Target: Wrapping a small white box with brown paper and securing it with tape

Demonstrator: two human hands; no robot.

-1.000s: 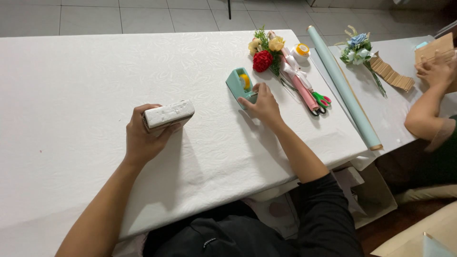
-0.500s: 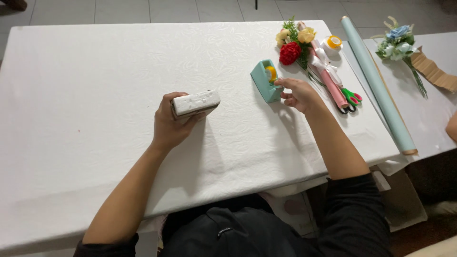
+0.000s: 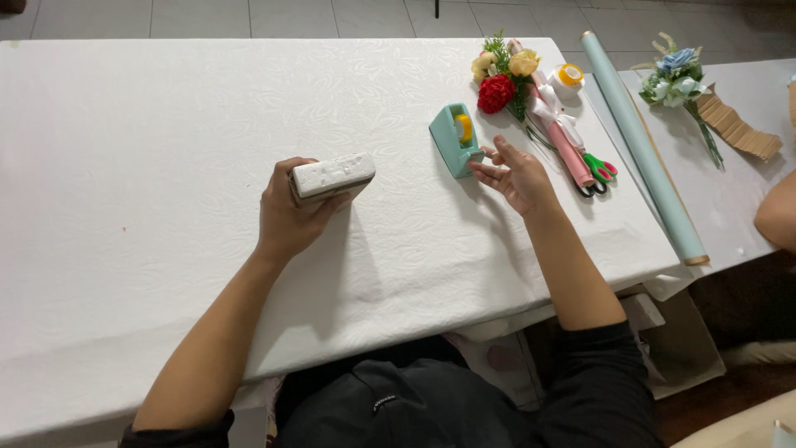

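Note:
My left hand [image 3: 292, 214] grips a white rectangular block [image 3: 332, 175] and holds it just above the white tablecloth [image 3: 149, 124] near the middle of the table. My right hand [image 3: 516, 172] hovers with fingers spread right beside a teal tape dispenser [image 3: 455, 138], holding nothing. Just beyond the dispenser lies a small bouquet [image 3: 502, 80] with a red and yellow flowers and a pink wrapped stem.
Scissors with green and pink handles [image 3: 599, 172] lie right of my right hand. A yellow tape roll [image 3: 569, 77] and a long pale blue paper roll [image 3: 643, 153] sit at the table's right edge. A second bouquet [image 3: 678, 79], brown corrugated paper [image 3: 736, 126] and another person's arm [image 3: 778, 211] are further right.
My right hand has come off the tape dispenser and drawn back slightly, fingers now spread. The left hand keeps holding the white block in place.

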